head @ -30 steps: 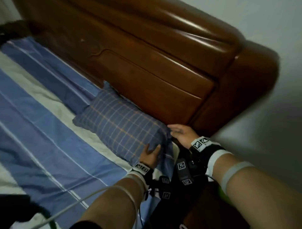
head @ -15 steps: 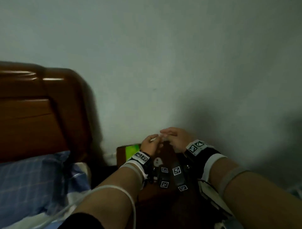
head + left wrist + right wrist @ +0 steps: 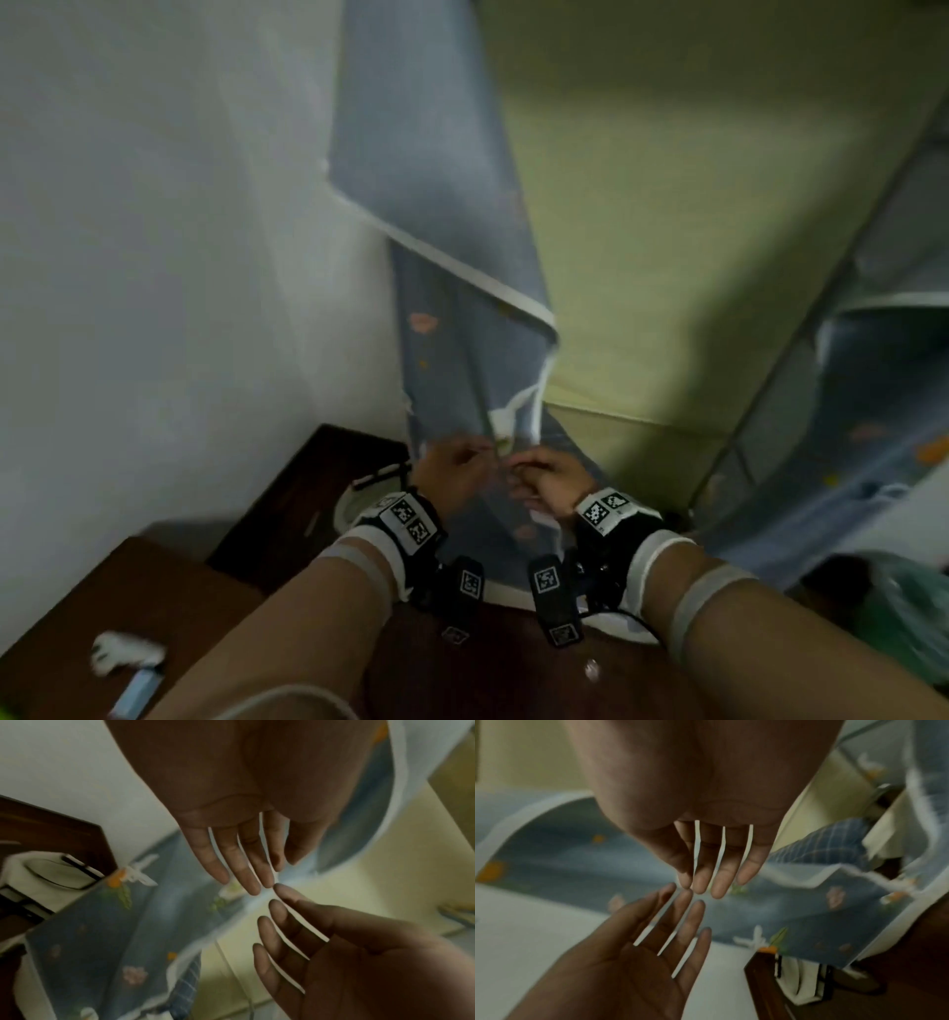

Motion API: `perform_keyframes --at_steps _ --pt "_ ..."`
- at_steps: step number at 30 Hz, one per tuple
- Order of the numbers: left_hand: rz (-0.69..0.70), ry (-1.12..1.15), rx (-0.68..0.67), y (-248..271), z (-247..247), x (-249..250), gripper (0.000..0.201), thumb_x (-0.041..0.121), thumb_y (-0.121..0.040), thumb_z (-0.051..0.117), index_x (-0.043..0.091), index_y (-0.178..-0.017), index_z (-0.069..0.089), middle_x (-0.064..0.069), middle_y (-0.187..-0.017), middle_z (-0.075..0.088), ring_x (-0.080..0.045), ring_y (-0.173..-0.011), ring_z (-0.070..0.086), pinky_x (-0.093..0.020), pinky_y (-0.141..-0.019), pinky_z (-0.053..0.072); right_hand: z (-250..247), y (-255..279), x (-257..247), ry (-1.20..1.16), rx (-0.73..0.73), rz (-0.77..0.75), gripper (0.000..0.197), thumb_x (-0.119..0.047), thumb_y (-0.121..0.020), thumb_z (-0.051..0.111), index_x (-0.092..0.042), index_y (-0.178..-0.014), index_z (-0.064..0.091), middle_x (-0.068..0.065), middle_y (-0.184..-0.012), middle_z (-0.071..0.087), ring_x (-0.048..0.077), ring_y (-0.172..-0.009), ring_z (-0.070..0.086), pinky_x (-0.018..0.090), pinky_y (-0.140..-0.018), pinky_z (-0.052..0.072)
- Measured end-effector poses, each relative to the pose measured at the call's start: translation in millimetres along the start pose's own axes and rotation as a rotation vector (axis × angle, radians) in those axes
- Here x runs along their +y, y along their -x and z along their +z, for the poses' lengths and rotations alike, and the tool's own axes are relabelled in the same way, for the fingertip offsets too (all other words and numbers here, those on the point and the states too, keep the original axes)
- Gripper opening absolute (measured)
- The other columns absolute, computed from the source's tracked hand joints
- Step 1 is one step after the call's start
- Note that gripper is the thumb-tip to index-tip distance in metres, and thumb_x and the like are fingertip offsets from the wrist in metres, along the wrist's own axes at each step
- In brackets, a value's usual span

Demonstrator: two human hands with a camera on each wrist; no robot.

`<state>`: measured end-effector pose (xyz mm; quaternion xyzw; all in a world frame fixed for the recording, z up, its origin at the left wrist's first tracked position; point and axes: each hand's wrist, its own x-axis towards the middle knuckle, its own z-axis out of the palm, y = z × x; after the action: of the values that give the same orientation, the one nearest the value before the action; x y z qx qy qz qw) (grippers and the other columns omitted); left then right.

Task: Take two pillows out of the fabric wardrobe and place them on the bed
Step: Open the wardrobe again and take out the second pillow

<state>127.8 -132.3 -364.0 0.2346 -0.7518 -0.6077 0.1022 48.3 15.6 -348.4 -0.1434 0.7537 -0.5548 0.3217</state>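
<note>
The fabric wardrobe stands in front of me, its blue flowered front flap (image 3: 436,180) pulled aside from a pale yellow-green inside (image 3: 693,231). My left hand (image 3: 452,473) and right hand (image 3: 544,478) hover side by side before the lower flap, fingertips nearly meeting. Both wrist views show straight, spread fingers holding nothing: the left hand (image 3: 244,878) faces the right hand (image 3: 308,943), and the right hand (image 3: 713,874) faces the left hand (image 3: 654,933). A blue plaid pillow (image 3: 821,847) shows behind the flap's edge, and its corner (image 3: 185,988) also appears in the left wrist view.
A dark wooden nightstand (image 3: 287,493) stands at the lower left against the white wall (image 3: 154,257), with a white object (image 3: 359,506) on it. Small white and blue items (image 3: 128,655) lie on a nearer brown surface. A green plastic bag (image 3: 904,606) is at the right.
A second ago both hands rested on a plaid pillow at the bed's headboard. They let go, and the view swung right past the wall to the wardrobe, where the empty hands now hover.
</note>
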Motion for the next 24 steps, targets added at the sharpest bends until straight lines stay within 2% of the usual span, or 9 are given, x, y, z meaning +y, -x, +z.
perform_keyframes --at_steps 2,5,7,10,12,15,19,22,24 --pt "0.021 -0.005 -0.110 -11.1 41.1 9.1 0.012 0.008 -0.091 0.063 0.014 -0.097 0.071 -0.013 -0.090 0.074 -0.022 -0.075 0.071 -0.034 -0.074 0.058 -38.2 -0.6 20.3 -0.065 0.106 0.064 0.027 0.005 -0.090 0.048 -0.013 -0.078 0.065 0.009 -0.063 0.063 0.015 -0.044 0.057 0.018 -0.042 0.043" --pt "0.003 0.022 -0.248 -29.6 93.3 11.9 0.016 0.008 -0.096 0.057 0.009 -0.108 0.068 -0.007 -0.090 0.072 -0.021 -0.076 0.071 -0.024 -0.066 0.056 -83.0 -6.7 47.2 -0.120 0.219 0.146 0.030 0.006 -0.088 0.052 -0.013 -0.071 0.068 0.014 -0.065 0.064 0.021 -0.050 0.058 0.028 -0.053 0.047" --pt "-0.013 0.038 -0.286 -44.6 120.0 7.0 0.015 0.010 -0.097 0.056 0.011 -0.108 0.067 -0.007 -0.094 0.072 -0.024 -0.081 0.072 -0.032 -0.073 0.055 -107.0 -14.1 63.1 -0.158 0.289 0.201 0.027 0.006 -0.086 0.054 -0.011 -0.071 0.067 0.017 -0.067 0.062 0.024 -0.052 0.057 0.027 -0.054 0.047" --pt "-0.062 0.046 -0.287 -72.9 148.9 -8.7 0.013 0.012 -0.096 0.060 0.017 -0.106 0.067 -0.011 -0.107 0.071 -0.031 -0.095 0.074 -0.043 -0.085 0.058 -133.0 -31.6 79.9 -0.134 0.322 0.248 0.014 0.003 -0.088 0.053 -0.004 -0.089 0.066 0.018 -0.076 0.062 0.025 -0.057 0.056 0.023 -0.049 0.044" --pt "-0.108 0.051 -0.263 -91.4 161.8 -20.4 0.017 0.013 -0.095 0.061 0.016 -0.112 0.064 -0.013 -0.115 0.068 -0.031 -0.102 0.071 -0.045 -0.089 0.059 -148.2 -50.9 93.3 -0.151 0.320 0.276 0.017 0.001 -0.089 0.054 0.000 -0.101 0.065 0.020 -0.085 0.064 0.028 -0.065 0.059 0.028 -0.057 0.047" --pt "-0.158 0.020 -0.192 -123.2 176.2 -38.0 0.037 0.019 -0.093 0.066 0.013 -0.128 0.058 -0.013 -0.129 0.062 -0.029 -0.113 0.064 -0.048 -0.098 0.055 -167.5 -83.3 108.8 -0.120 0.285 0.328 0.019 -0.004 -0.088 0.058 -0.001 -0.106 0.065 0.017 -0.090 0.068 0.029 -0.075 0.066 0.042 -0.075 0.056" --pt "-0.304 0.041 -0.065 -177.9 198.0 -57.2 0.055 0.026 -0.091 0.069 0.012 -0.139 0.047 -0.012 -0.133 0.058 -0.028 -0.116 0.059 -0.046 -0.102 0.051 -194.7 -156.4 135.3 -0.034 0.221 0.365 0.028 -0.005 -0.088 0.058 0.002 -0.114 0.060 0.022 -0.104 0.064 0.036 -0.095 0.063 0.039 -0.069 0.055" --pt "-0.387 0.082 0.100 -220.7 215.2 -72.0 0.065 0.024 -0.088 0.073 0.010 -0.142 0.041 -0.012 -0.136 0.053 -0.030 -0.120 0.056 -0.039 -0.102 0.048 -219.2 -225.0 156.9 0.021 0.186 0.360 0.032 -0.010 -0.084 0.060 0.000 -0.114 0.061 0.019 -0.105 0.066 0.036 -0.098 0.063 0.050 -0.088 0.054" --pt "-0.430 0.061 0.195 -246.4 224.4 -84.0 0.075 0.026 -0.085 0.077 0.007 -0.145 0.037 -0.015 -0.146 0.048 -0.032 -0.128 0.052 -0.040 -0.107 0.045 -234.5 -264.5 167.0 0.057 0.140 0.385 0.032 -0.015 -0.084 0.063 -0.004 -0.113 0.060 0.014 -0.103 0.065 0.032 -0.097 0.062 0.043 -0.087 0.052"
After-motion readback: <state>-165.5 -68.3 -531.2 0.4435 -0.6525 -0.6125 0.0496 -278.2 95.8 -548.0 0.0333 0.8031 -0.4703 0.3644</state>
